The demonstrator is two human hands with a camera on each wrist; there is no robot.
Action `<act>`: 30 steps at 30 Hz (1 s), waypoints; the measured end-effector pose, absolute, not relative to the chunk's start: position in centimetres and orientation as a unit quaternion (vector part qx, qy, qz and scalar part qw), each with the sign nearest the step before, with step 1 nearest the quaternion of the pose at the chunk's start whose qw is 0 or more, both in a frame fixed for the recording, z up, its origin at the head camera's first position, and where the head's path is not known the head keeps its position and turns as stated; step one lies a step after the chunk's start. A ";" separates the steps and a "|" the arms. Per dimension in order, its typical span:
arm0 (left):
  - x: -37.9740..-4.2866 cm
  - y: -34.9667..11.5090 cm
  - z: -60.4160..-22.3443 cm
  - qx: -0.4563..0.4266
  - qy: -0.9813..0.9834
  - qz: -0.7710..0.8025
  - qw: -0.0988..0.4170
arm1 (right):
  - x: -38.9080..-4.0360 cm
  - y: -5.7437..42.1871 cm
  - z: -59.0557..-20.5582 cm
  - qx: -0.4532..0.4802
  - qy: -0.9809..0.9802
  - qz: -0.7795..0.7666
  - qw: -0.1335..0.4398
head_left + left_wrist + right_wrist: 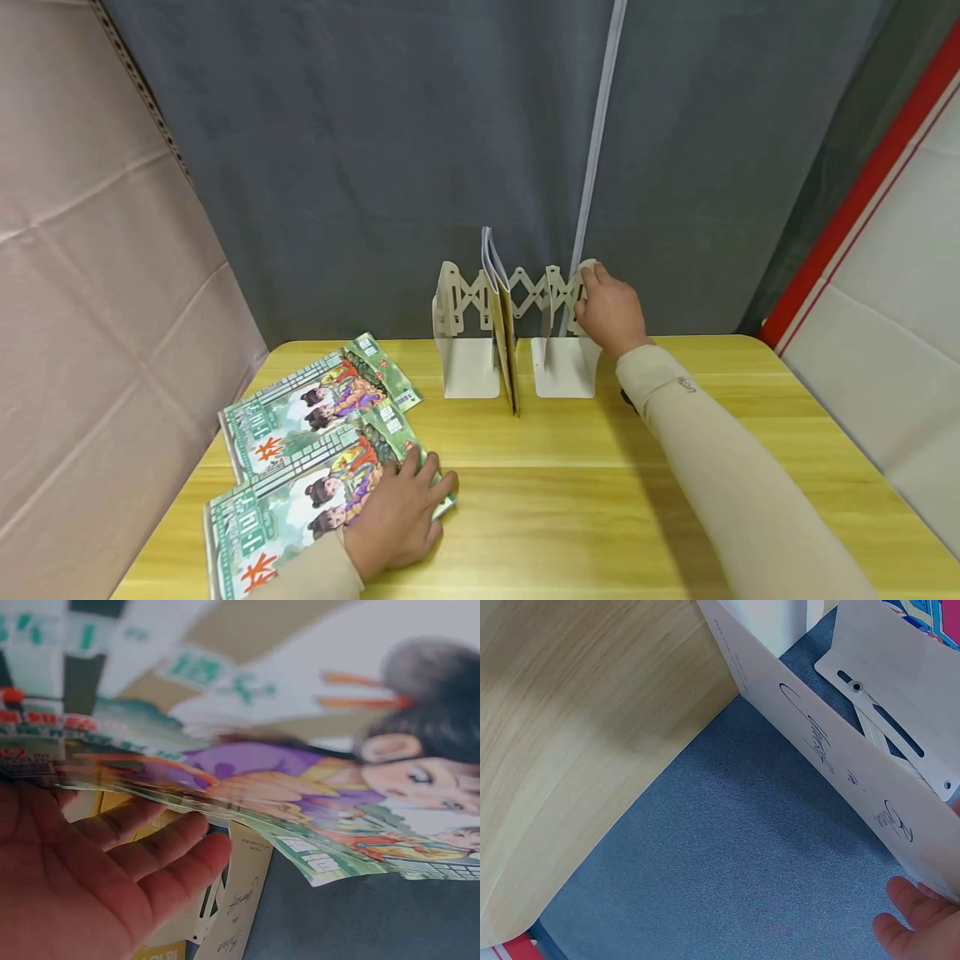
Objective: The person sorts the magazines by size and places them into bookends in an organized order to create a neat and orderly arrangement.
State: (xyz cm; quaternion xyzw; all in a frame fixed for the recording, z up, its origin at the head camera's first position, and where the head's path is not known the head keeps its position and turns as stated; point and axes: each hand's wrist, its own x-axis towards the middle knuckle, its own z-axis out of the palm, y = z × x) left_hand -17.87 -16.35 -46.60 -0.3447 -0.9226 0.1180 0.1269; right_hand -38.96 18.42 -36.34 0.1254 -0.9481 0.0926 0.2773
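My left hand point(397, 508) lies over the right part of the nearer green picture magazine point(300, 517), fingers spread and nearly straight. In the left wrist view, those fingers point(184, 859) extend along the magazine's edge. A second magazine with the same cover point(315, 408) lies behind it, partly overlapped. At the back of the table stands a white expandable bookend point(468, 367) with a folding lattice. My right hand point(611, 312) holds the top of its right end panel point(817, 742). Thin books point(504, 333) stand upright between the bookend's plates, left of centre.
The yellow wood-grain table point(570, 500) has rounded back corners. A dark grey curtain point(390, 167) hangs right behind the bookend. Pale fabric point(112, 292) borders the left side, and a white panel with a red strip point(862, 183) stands on the right.
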 end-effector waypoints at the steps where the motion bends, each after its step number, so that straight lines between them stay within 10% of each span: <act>1: -17.9 -16.4 -46.6 -0.347 -0.922 0.117 0.123 | -39.0 18.4 -36.3 0.127 -0.947 0.092 0.280; 30: -17.5 -16.7 -45.1 -0.344 -0.926 0.081 0.132 | -38.9 18.3 -36.2 0.125 -0.947 0.094 0.281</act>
